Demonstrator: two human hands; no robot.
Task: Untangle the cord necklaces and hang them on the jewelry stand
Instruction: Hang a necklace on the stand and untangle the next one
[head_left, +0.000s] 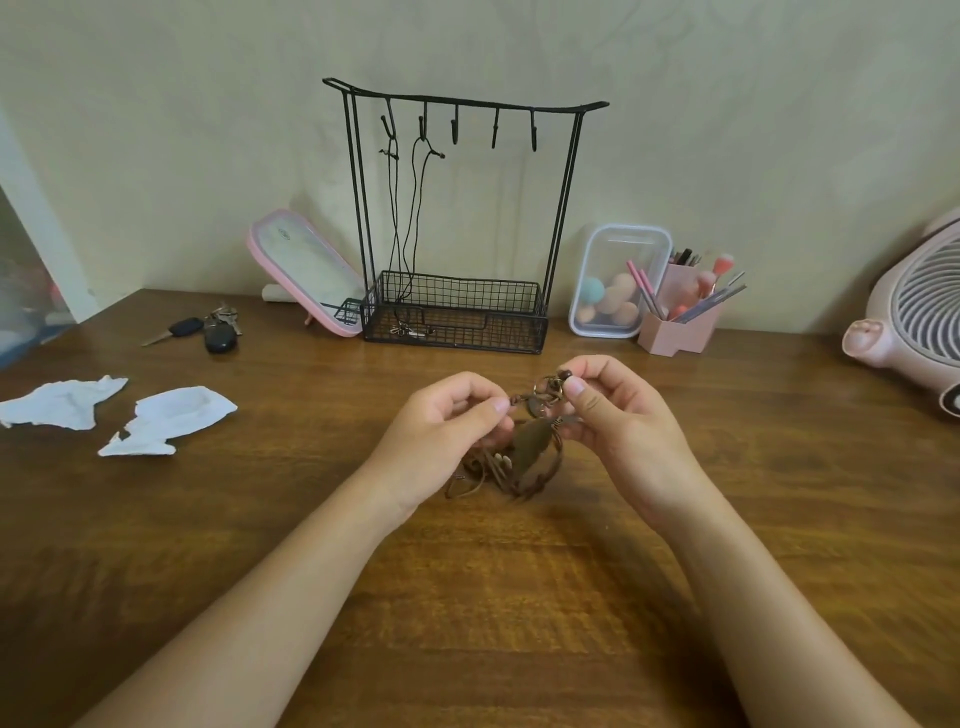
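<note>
A tangle of brown cord necklaces (524, 457) with a leaf-shaped pendant, beads and rings hangs between my hands just above the wooden table (467, 597). My left hand (447, 431) pinches a cord with a small bead at its fingertips. With thumb and fingers, my right hand (613, 410) pinches the ringed, beaded end of the tangle. Behind them stands the black wire jewelry stand (462, 208) with several hooks. Two black cord necklaces (410, 218) hang from its two left hooks, their pendants lying in the basket base.
Two crumpled white tissues (119, 415) lie at the left. Car keys (208, 330) and a pink mirror (306, 273) sit left of the stand. A clear box of sponges (613, 280), a pink brush holder (680, 322) and a pink fan (914, 322) are at the right.
</note>
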